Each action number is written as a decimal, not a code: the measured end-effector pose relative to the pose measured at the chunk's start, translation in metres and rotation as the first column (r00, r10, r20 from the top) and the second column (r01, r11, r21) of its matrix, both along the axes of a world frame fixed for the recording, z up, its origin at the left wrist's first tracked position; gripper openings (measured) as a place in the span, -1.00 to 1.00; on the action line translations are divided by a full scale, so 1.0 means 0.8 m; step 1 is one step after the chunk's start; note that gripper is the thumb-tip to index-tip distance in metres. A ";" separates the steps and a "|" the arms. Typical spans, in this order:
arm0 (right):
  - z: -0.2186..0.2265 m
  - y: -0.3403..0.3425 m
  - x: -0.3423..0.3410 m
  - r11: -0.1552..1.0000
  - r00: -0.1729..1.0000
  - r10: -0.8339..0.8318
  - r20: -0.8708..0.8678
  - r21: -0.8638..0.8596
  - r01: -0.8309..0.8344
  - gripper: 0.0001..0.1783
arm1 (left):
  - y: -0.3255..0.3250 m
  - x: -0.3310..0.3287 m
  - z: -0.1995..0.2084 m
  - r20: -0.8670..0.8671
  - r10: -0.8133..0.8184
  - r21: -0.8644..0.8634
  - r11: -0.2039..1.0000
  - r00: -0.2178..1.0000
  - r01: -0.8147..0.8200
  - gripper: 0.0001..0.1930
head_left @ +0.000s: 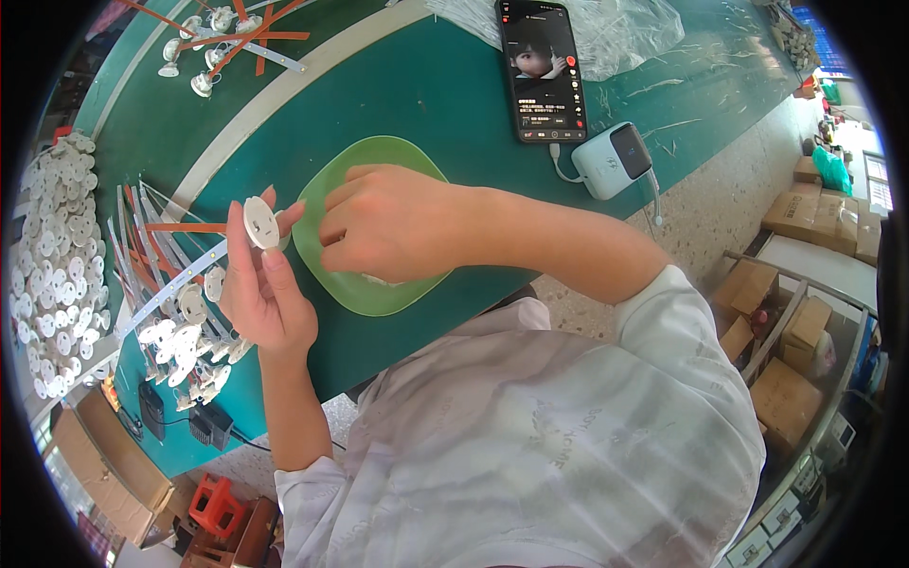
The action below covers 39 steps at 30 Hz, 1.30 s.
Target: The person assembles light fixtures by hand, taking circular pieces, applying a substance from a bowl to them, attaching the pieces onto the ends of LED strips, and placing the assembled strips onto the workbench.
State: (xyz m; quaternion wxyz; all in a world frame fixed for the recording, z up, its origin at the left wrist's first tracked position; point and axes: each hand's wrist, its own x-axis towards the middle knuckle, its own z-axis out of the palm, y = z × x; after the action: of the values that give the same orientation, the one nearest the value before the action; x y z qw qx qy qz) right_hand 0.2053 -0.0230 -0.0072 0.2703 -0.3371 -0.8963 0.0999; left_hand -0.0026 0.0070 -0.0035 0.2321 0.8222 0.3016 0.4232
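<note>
My left hand (260, 293) holds a round white plastic disc (260, 223) upright between thumb and fingers, at the left edge of the green plate. Behind this hand, an orange strip (185, 227) and a white strip with small dots (170, 292) run toward the disc; where they end is hidden. Over the green plate (388, 156) is my right hand (369, 222), its fingers curled down and drawn together. What they hold, if anything, cannot be seen. Small whitish bits (382, 279) show in the plate beneath the right wrist.
Many white discs (62, 275) are heaped at far left. Strips with white round parts (185, 346) lie nearer; more (222, 43) lie at the back. A phone (542, 71) cabled to a power bank (611, 161) sits back right. Black adapters (210, 426) lie at the table's near-left edge.
</note>
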 end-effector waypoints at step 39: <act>0.000 0.002 -0.007 0.985 0.957 -0.108 -0.271 0.099 0.139 -0.84 | 0.001 -0.002 -0.007 0.013 0.002 -0.102 0.995 1.000 -0.001 -0.56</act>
State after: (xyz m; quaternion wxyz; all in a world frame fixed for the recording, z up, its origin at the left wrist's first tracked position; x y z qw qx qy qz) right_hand 0.1996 -0.0217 -0.0071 0.4124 -0.3597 -0.8337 0.0741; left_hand -0.0040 0.0075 -0.0093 0.2752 0.8063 0.3220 0.4128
